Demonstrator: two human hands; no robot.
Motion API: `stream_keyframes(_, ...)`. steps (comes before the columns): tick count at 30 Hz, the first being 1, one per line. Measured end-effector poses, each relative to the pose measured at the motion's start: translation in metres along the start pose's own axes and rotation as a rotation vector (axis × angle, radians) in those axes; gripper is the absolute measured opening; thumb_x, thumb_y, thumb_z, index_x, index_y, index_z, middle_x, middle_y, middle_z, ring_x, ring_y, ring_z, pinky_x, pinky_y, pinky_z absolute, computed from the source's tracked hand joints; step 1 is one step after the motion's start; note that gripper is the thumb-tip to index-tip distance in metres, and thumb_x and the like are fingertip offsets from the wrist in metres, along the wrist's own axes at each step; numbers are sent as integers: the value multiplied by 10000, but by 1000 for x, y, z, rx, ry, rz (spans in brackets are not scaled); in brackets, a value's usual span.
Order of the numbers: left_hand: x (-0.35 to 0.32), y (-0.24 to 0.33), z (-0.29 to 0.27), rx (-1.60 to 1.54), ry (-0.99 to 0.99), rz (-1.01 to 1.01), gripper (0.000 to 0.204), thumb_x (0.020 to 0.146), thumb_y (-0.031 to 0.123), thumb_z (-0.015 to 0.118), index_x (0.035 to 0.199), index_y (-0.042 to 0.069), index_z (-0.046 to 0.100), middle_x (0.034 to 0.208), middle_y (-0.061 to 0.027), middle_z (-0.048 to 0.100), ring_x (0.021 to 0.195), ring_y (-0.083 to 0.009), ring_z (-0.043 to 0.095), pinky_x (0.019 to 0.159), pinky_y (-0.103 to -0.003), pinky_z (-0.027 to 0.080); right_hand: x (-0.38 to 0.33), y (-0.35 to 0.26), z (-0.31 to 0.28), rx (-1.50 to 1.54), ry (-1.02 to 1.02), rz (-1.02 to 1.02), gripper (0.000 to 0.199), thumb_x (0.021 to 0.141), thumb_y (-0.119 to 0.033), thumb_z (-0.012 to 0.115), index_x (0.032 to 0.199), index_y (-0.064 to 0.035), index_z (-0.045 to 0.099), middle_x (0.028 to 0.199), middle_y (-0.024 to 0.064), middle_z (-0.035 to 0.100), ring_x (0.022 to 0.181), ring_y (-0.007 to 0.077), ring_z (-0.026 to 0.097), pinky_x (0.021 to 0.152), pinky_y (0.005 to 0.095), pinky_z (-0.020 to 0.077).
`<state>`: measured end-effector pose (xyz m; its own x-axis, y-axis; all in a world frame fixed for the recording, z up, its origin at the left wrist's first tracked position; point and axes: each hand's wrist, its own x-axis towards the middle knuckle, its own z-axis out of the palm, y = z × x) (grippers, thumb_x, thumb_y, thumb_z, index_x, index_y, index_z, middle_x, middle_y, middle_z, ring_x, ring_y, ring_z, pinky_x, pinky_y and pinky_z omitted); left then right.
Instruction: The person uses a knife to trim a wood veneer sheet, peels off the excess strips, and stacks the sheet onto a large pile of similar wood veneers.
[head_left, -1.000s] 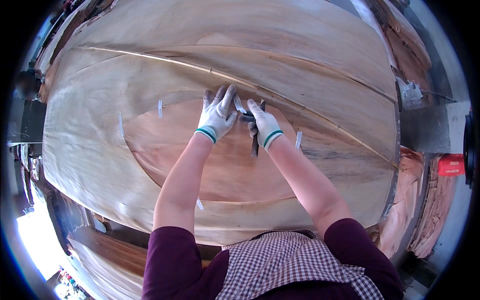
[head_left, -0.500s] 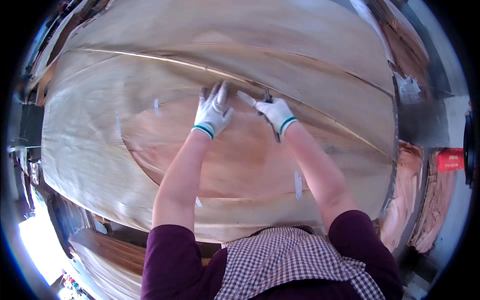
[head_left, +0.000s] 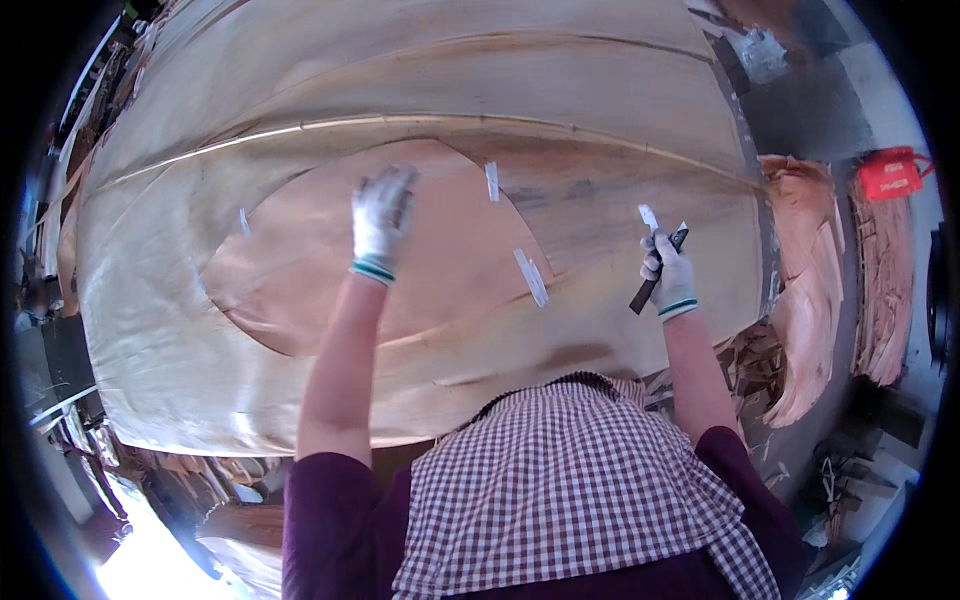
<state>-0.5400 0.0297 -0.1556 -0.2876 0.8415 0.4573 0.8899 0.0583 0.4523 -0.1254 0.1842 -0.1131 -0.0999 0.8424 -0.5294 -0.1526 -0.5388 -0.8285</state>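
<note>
i see the reddish veneer sheet [head_left: 440, 260] lying flat atop the pale sheets on the counter [head_left: 180, 350], my gloved left hand [head_left: 382, 218] spread flat on it, my right hand [head_left: 668, 272] well apart, its grip pinching a dark knife [head_left: 655, 275] near tape strips [head_left: 530, 277].

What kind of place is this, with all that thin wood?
Probably a veneer or plywood workshop. Big thin wood sheets cover the bench, torn veneer scraps pile up beside it, and the gloved right hand holds a dark knife.
</note>
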Motion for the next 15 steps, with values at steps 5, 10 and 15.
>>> stream_keyframes(5,-69,130,23,-191,-139,-86,301,767,69,642,1063,119,640,1043,-96,619,961,-314,564,833,-418,447,-1,34,-36,-52,53,33,158,923,-221,593,953,-69,564,785,73,636,458,42,431,389,209,321)
stream_keyframes(10,-97,180,29,-145,-175,-98,291,786,81,631,1075,115,633,1057,-88,610,989,-301,553,862,-421,433,-2,38,-43,-93,-2,36,167,922,-197,584,969,-38,561,755,80,634,443,50,421,384,218,303)
stream_keyframes(15,-84,198,36,-3,-213,-114,420,757,51,603,1171,123,602,1206,-107,568,1112,-306,512,965,-422,387,1,39,-49,-100,-30,41,170,920,-184,581,965,-21,561,763,91,636,449,54,427,386,217,300)
